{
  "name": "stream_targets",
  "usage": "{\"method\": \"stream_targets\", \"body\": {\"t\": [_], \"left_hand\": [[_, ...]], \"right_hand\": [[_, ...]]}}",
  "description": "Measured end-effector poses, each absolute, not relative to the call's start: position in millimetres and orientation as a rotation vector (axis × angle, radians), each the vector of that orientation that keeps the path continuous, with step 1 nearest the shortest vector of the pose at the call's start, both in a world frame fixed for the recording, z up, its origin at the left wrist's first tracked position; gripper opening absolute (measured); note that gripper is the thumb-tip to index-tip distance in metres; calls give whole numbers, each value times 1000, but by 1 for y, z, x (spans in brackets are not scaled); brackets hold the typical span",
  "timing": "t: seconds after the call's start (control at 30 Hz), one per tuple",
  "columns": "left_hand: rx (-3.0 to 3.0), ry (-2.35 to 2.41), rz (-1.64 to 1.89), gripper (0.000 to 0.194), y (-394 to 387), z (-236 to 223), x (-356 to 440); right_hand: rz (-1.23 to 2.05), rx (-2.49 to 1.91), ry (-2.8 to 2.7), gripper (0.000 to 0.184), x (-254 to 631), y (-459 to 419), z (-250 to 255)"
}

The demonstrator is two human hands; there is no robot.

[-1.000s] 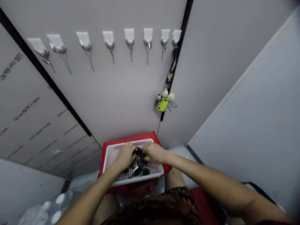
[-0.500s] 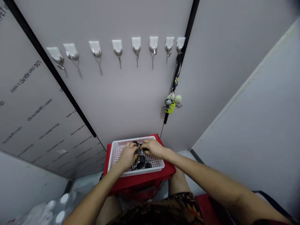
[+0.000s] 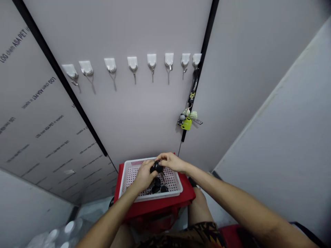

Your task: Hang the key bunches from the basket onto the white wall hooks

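A white perforated plastic basket (image 3: 125, 175) rests on a red bag (image 3: 144, 205) against the wall. Above its middle, my left hand (image 3: 144, 175) and my right hand (image 3: 171, 162) meet around a black keychain (image 3: 156, 167), fingers closed on it from both sides. A thin metal piece, seemingly a key, dangles below. More black keychains (image 3: 156, 185) lie in the front part of the basket, partly overlapping. My fingers hide some of the held keychain.
Along the wall runs a row of white hooks (image 3: 132, 63). From the rightmost hook (image 3: 197, 60) hangs a black lanyard (image 3: 194, 81) with a yellow-green holder (image 3: 186, 124) and small charms. Plastic bottles (image 3: 69, 227) stand at lower left.
My hands have risen slightly from among the black items, and the black keychain now shows between them. The camera view has tilted, so the hooks appear lower.
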State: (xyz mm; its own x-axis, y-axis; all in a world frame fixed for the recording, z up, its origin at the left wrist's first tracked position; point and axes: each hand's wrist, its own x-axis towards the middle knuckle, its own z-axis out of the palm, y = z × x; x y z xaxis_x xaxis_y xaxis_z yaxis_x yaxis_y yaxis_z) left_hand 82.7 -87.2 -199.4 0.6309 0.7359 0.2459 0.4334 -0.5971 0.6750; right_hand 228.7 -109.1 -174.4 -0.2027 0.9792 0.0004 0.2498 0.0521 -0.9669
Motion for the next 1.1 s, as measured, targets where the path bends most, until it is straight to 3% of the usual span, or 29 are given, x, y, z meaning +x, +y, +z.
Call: {"method": "stream_targets", "body": {"t": [0.13,0.37,0.53,0.73,0.93,1.1], "left_hand": [[1956,898,734,20,-82,-185,90],[1727,900,609,21,-69,-150,111],[1657,930,598,16,-65,-117,140],[1607,713,771,8,-64,-45,168],[1651,725,1040,38,-52,30,202],[1715,775,1055,42,-45,47,211]], "right_hand": [[1226,-1201,-1470,20,233,-111,-158],[451,-1245,-1834,23,244,-121,-133],[235,-1324,-1758,10,254,-124,-107],[-6,-1374,-1655,13,285,-108,-42],[-253,-1371,-1480,12,311,-79,42],[-455,-1474,-1391,15,315,-56,75]]}}
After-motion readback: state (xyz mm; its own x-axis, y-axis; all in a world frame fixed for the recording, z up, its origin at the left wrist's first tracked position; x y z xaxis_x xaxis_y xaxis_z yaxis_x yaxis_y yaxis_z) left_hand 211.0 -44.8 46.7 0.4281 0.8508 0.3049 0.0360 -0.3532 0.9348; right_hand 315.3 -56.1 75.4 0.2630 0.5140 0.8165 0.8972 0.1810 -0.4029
